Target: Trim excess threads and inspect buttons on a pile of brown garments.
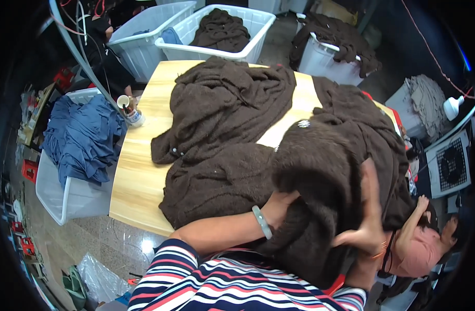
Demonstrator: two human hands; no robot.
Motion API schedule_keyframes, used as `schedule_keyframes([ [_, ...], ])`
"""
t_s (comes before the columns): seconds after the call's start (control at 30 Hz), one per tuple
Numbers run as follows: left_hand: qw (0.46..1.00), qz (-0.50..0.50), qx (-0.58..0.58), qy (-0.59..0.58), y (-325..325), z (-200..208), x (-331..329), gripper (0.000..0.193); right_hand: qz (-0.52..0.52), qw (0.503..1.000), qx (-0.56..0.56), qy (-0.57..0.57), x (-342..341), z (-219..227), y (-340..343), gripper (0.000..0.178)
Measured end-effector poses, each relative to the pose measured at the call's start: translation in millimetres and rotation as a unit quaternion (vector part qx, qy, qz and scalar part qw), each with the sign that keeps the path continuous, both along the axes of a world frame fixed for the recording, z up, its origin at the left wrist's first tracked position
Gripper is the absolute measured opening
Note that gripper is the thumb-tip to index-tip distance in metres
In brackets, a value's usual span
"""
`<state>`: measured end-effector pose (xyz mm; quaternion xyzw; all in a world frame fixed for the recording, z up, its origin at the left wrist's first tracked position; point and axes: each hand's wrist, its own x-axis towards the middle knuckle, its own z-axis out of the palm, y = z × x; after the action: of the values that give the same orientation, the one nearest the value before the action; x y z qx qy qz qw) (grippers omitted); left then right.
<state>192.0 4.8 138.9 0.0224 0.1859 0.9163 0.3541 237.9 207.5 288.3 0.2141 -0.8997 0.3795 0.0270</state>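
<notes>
A dark brown fleecy garment [320, 160] is bunched up in front of me, its raised upper part smeared by motion. My left hand [280, 208], with a pale bangle at the wrist, reaches into its left side and grips the cloth; most of the fingers are hidden in the folds. At the garment's right side my right hand [369, 223] is open, its fingers stretched upward and the thumb apart, palm toward the cloth. More brown fleece [227, 98] lies heaped on the table, and another brown piece [367, 124] drapes over the right part.
The wooden table [139, 181] carries a small bottle and cup [135, 118] at its left edge. White bins [258, 41] of brown cloth stand behind; a bin [61, 202] of blue cloth stands left. A co-worker in pink [416, 251] sits at the right, another person [100, 52] at far left.
</notes>
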Motion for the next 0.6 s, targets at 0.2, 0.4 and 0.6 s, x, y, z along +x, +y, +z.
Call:
schedule_keyframes([
  [0.2,0.990,0.049,-0.096,-0.091,-10.3,17.9,-6.2,0.036,-0.087,0.974,-0.159,-0.134,-5.3,-93.9,-41.5,0.080],
  [0.4,0.914,-0.095,-0.374,0.122,-137.7,-57.3,9.4,0.037,0.289,0.852,0.146,-0.411,-44.6,-72.0,-48.5,0.052],
  [0.6,0.862,0.204,-0.461,-0.050,-212.3,-77.6,52.8,0.027,0.485,0.830,0.243,0.129,-220.2,-160.2,-64.1,0.005],
])
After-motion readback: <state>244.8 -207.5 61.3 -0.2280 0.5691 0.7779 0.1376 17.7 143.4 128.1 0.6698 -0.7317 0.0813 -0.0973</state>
